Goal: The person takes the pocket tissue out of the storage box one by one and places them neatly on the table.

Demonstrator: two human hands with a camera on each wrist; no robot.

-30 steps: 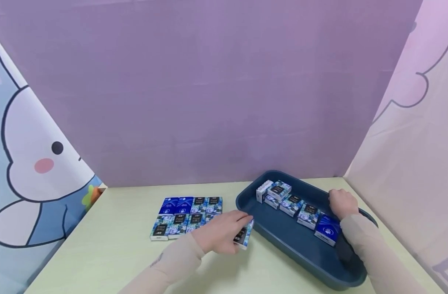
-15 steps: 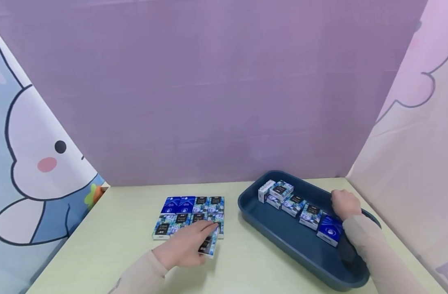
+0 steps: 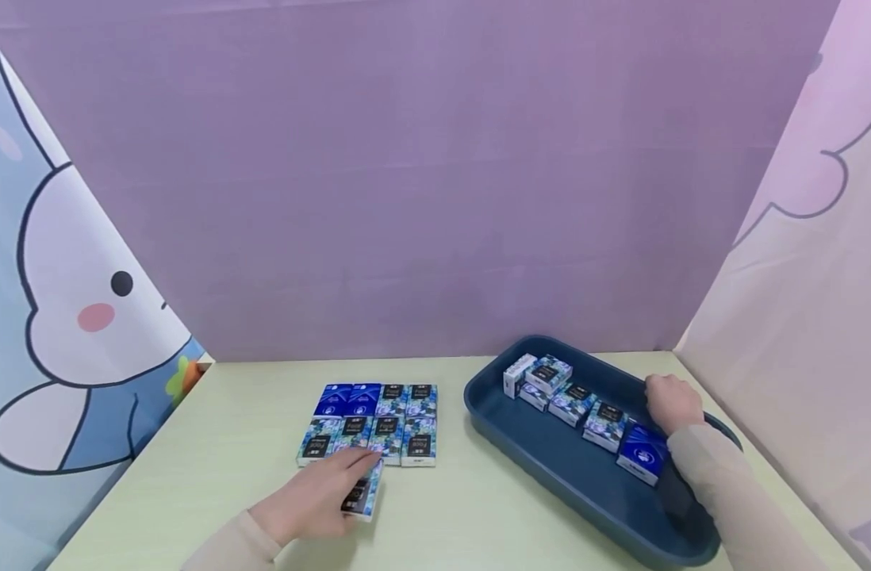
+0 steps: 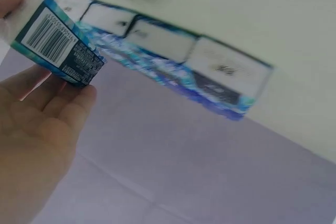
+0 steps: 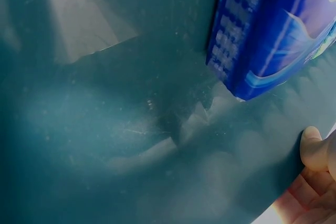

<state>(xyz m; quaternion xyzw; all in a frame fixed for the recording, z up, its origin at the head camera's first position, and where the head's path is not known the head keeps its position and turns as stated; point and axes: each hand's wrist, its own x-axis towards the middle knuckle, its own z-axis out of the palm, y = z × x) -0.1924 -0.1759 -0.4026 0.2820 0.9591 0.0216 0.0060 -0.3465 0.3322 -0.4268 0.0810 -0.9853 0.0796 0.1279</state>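
Observation:
My left hand (image 3: 310,498) pinches a floral blue-and-black tissue pack (image 3: 365,493) between thumb and fingers, just in front of two neat rows of packs on the table. In the left wrist view, this pack (image 4: 55,43) is tilted and shows a barcode on one end. The near row has floral packs (image 3: 419,442); the far row includes plain blue packs (image 3: 362,399). My right hand (image 3: 674,403) grips the right rim of a dark blue tray (image 3: 550,456), thumb inside and fingers outside in the right wrist view. Nearby in the tray lies a blue pack (image 5: 278,35).
Several floral packs (image 3: 605,426) lie in a slanting line along the tray's far side, with one stacked at the back corner. A purple backdrop (image 3: 435,198) stands behind the pale table (image 3: 214,444); printed cloth walls (image 3: 800,317) flank it.
My left hand has moved left with the tissue pack, from beside the tray to in front of the rows, uncovering the near row's right end. My right hand stays on the tray rim.

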